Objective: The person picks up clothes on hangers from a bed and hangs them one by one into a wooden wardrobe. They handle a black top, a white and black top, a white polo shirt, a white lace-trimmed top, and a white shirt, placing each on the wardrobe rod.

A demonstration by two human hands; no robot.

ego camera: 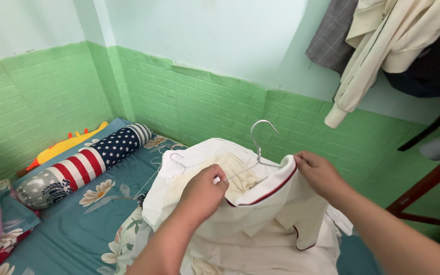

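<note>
Left hand and right hand gripping white shirt, red-trimmed collar, on wire hanger

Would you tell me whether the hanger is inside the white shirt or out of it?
Partly in: the hanger has its hook above the collar, and both hands grip the shirt around it.

Single head-worn view, close above the hands, angled down toward a green-walled corner and bed.

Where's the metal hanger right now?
Head view, centre: the metal hanger sits inside the collar of the white shirt, hook up, between the left hand and right hand.
</note>
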